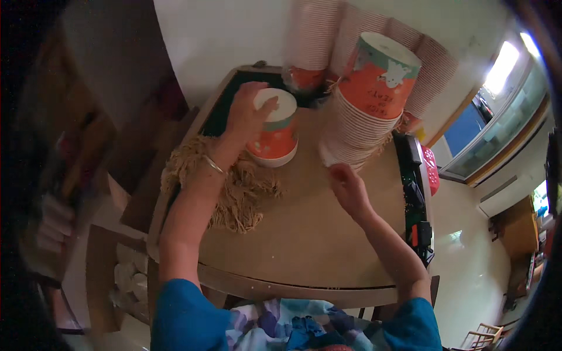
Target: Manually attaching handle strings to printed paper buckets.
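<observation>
Left of the stack (364,126), the left hand (247,111) spreads over a light-looking tub (275,144), best side-gripped; the right hand (349,188) curls, pinch unclear.

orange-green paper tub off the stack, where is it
Head view: the upside-down orange-green tub is at the left hand, beside the tan fibrous pile and left of the tall orange tub stack.

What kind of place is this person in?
Probably a room in a home, maybe doubling as a workspace: a tall stack of paper tubs and tan stringy fibre sit on a table, with a wooden chair beyond.
</observation>
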Tool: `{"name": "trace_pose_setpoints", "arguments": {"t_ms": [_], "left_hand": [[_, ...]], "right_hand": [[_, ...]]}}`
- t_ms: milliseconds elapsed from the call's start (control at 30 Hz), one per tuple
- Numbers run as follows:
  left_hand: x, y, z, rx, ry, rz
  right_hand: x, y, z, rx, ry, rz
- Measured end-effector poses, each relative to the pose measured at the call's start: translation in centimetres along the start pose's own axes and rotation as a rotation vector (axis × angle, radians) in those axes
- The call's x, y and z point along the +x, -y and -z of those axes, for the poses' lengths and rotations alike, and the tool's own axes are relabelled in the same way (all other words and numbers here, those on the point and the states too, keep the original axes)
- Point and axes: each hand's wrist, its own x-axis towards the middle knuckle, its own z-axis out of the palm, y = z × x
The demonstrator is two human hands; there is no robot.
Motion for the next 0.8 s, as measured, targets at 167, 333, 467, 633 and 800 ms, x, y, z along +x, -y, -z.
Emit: {"name": "trace_pose_setpoints", "arguments": {"t_ms": [167,333,467,633,800], "left_hand": [[-0.9,3.8,1.1,-0.029,0.150,0.093],[-0.8,4.3,-0.3,0.058,0.216,-0.023],[-0.9,4.8,-0.4,-0.028,0.230,0.075],[-0.5,5.6,-1.4,0.032,0.078,-0.145],[-0.7,5.0,-1.1,0.046,0.103,-0.009]], "right_hand": [[5.6,-3.9,-3.6,0.314,0.046,0.080],[10.5,-2.3,-7.3,-0.390,0.061,0.429],[10.6,-0.5,-8.6,-0.315,-0.012,0.553],[10.7,-0.7,-8.9,-0.373,-0.159,0.613],[9.5,-1.4,-9.2,0.233,-0.049,0.173]]}}
